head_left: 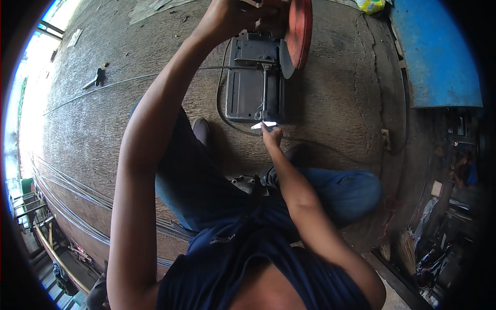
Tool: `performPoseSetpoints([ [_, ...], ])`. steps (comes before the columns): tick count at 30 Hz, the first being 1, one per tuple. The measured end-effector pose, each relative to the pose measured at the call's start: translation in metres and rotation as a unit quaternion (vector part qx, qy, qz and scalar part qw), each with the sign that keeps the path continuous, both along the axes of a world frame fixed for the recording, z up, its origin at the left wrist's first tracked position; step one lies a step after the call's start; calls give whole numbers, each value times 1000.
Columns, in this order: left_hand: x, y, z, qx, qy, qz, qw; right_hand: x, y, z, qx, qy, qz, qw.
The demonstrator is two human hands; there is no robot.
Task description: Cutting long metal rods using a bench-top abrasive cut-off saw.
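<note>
A chop saw stands on the floor in front of me, with a dark metal base point(243, 95) and a red blade guard point(301, 33). Below the guard shows the grey cutting disc point(287, 61). My left hand point(240, 18) is closed on the saw's raised head at the top edge of the view; part of the fingers is cut off. Closed too, my right hand point(271, 135) grips the crank handle point(264, 125) at the near end of the vise screw point(265, 88). A long thin metal rod point(139, 77) runs from the left into the vise.
A black cable point(219, 98) curves around the base and runs right toward a socket block point(386, 139). Several long rods point(77, 194) lie at the left. A wing-shaped tool point(97, 78) rests on the floor. A blue panel point(439, 51) and clutter border the right.
</note>
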State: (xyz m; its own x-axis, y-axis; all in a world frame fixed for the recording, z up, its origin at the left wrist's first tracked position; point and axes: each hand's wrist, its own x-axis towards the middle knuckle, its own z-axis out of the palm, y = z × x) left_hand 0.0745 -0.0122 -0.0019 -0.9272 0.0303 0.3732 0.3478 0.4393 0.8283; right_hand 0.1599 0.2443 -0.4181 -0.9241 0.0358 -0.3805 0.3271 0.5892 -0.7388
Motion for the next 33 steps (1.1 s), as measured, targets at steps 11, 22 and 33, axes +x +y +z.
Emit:
performPoseSetpoints([
  [11, -3, 10, -7, 195, -41, 0, 980, -23, 37, -2, -639, -533, -218, 510],
  [22, -9, -3, -12, 173, -93, 19, 980, -50, 7, -3, -577, -678, -259, 374],
  [33, -3, -10, -3, 232, -156, -35, 960, -39, -3, 6, -583, -624, -341, 393],
])
